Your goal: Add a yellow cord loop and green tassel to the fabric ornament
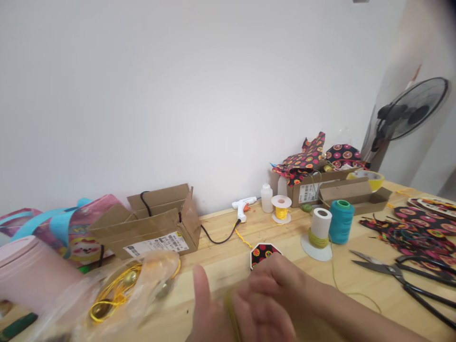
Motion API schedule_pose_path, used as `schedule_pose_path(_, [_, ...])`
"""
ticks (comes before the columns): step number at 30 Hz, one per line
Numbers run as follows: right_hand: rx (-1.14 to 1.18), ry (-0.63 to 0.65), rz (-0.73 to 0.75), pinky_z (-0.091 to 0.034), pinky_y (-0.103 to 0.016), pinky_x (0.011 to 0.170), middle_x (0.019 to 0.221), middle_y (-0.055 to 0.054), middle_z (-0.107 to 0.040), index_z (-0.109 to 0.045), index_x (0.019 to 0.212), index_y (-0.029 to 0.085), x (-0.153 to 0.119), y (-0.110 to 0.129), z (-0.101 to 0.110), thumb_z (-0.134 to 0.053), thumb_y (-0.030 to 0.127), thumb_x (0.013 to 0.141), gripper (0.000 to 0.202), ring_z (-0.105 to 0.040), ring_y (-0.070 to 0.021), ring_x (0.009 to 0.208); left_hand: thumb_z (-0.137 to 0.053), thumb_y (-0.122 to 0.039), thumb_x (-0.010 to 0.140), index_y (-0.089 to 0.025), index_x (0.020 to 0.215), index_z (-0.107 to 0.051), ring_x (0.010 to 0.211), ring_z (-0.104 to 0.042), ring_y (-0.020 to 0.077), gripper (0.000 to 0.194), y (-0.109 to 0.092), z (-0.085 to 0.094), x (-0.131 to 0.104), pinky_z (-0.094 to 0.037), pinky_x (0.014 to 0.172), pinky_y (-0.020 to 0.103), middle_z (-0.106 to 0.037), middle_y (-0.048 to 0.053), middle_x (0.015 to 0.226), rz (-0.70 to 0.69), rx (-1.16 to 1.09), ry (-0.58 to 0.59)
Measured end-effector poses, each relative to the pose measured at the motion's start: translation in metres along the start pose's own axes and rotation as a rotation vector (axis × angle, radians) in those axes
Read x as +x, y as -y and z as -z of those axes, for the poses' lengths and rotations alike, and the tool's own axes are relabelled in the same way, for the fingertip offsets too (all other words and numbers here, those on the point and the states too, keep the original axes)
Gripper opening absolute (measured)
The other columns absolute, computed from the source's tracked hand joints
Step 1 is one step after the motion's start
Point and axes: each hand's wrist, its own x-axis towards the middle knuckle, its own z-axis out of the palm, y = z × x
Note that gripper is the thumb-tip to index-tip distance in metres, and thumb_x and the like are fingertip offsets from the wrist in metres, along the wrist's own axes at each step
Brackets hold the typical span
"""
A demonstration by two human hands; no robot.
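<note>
Left hand [215, 316] spread, olive cord [231, 313] across it, right hand [280, 275], grip unclear, partly masking patterned octagon [261, 251], scissors [394, 270] at right.

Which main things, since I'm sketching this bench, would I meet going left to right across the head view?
Pink container, nearer cardboard box, olive cord across the left hand, spool of yellow cord, white spool, teal thread cone, scissors.

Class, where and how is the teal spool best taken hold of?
Probably around the middle of the teal spool, coming from the right: it stands upright and is roughly cylindrical, while the white spool crowds its left side.
</note>
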Motion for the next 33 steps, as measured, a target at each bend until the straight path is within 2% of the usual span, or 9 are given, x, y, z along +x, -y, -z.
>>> schedule_pose_path(2, [-0.082, 0.035, 0.03, -0.029, -0.017, 0.041, 0.058, 0.003, -0.062, -0.061, 0.068, 0.017, 0.0, 0.005, -0.005, -0.048, 0.017, 0.077, 0.016, -0.051, -0.008, 0.048, -0.022, -0.071, 0.066, -0.019, 0.112, -0.05, 0.092, -0.056, 0.0285, 0.076, -0.015, 0.008, -0.002, -0.038, 0.08, 0.047, -0.063, 0.015, 0.1, -0.257, -0.123, -0.08])
schedule_pose_path(5, [-0.217, 0.147, 0.133, -0.027, -0.019, 0.041, 0.065, 0.003, -0.065, -0.059, 0.079, 0.02, 0.0, 0.019, -0.007, -0.049, 0.018, 0.076, 0.01, -0.054, -0.0097, 0.05, -0.033, -0.06, 0.072, -0.021, 0.121, -0.04, 0.103, -0.05, 0.0239, 0.063, -0.03, 0.026, -0.005, -0.03, 0.091, 0.044, -0.059, 0.013, 0.108, -0.583, -0.229, -0.261])
schedule_pose_path(8, [-0.381, 0.237, 0.22, -0.023, -0.022, 0.039, 0.064, 0.003, -0.064, -0.055, 0.08, 0.019, -0.001, 0.028, -0.006, -0.046, 0.022, 0.081, 0.009, -0.054, -0.011, 0.048, -0.04, -0.055, 0.073, -0.018, 0.121, -0.038, 0.1, -0.052, 0.0245, 0.06, -0.034, 0.037, -0.006, -0.03, 0.091, 0.046, -0.06, 0.014, 0.103, -0.662, -0.198, -0.43])
schedule_pose_path(11, [-0.463, 0.161, 0.307, -0.02, -0.024, 0.04, 0.065, 0.004, -0.061, -0.052, 0.076, 0.019, -0.003, 0.028, -0.005, -0.042, 0.02, 0.082, 0.011, -0.051, -0.0106, 0.048, -0.038, -0.053, 0.075, -0.015, 0.115, -0.044, 0.094, -0.055, 0.0249, 0.056, -0.027, 0.035, -0.003, -0.035, 0.085, 0.045, -0.061, 0.015, 0.096, -0.54, -0.116, -0.478])
schedule_pose_path(18, [-0.423, -0.173, 0.464, -0.028, -0.024, 0.05, 0.068, 0.003, -0.057, -0.055, 0.078, 0.019, -0.005, 0.022, 0.002, -0.035, 0.016, 0.086, 0.021, -0.046, -0.0099, 0.056, -0.021, -0.064, 0.073, -0.01, 0.099, -0.056, 0.083, -0.058, 0.0245, 0.07, 0.002, 0.02, 0.013, -0.036, 0.08, 0.037, -0.064, 0.014, 0.083, -0.151, -0.097, -0.351])
schedule_pose_path(21, [-0.263, -0.249, 0.403, -0.029, -0.021, 0.05, 0.065, 0.001, -0.056, -0.058, 0.083, 0.019, -0.005, 0.016, 0.006, -0.037, 0.025, 0.086, 0.022, -0.047, -0.0087, 0.055, -0.014, -0.066, 0.071, -0.011, 0.094, -0.06, 0.079, -0.059, 0.0241, 0.075, 0.012, 0.017, 0.014, -0.036, 0.076, 0.035, -0.065, 0.012, 0.081, 0.016, -0.049, -0.291])
schedule_pose_path(25, [-0.073, -0.245, 0.248, -0.03, -0.02, 0.047, 0.061, 0.0, -0.054, -0.062, 0.081, 0.018, -0.005, 0.008, 0.01, -0.04, 0.035, 0.085, 0.028, -0.046, -0.0084, 0.052, -0.004, -0.075, 0.059, -0.006, 0.085, -0.064, 0.075, -0.058, 0.0236, 0.096, 0.017, 0.012, 0.013, -0.036, 0.073, 0.034, -0.064, 0.016, 0.08, 0.204, 0.075, -0.24])
schedule_pose_path(29, [0.059, -0.245, 0.173, -0.034, -0.019, 0.051, 0.06, 0.0, -0.058, -0.063, 0.076, 0.018, -0.004, 0.003, 0.012, -0.046, 0.032, 0.082, 0.023, -0.048, -0.0091, 0.055, -0.012, -0.08, 0.053, -0.008, 0.089, -0.064, 0.077, -0.058, 0.0267, 0.096, 0.019, 0.009, 0.009, -0.033, 0.078, 0.038, -0.065, 0.016, 0.08, 0.275, 0.239, -0.228])
schedule_pose_path(33, [0.163, -0.209, 0.082, -0.033, -0.018, 0.049, 0.054, 0.001, -0.056, -0.063, 0.067, 0.015, -0.001, -0.002, 0.007, -0.051, 0.038, 0.078, 0.028, -0.047, -0.0082, 0.051, -0.018, -0.084, 0.045, -0.005, 0.092, -0.064, 0.094, -0.053, 0.033, 0.102, 0.025, 0.013, 0.002, -0.029, 0.086, 0.04, -0.063, 0.02, 0.094, 0.363, 0.293, -0.165])
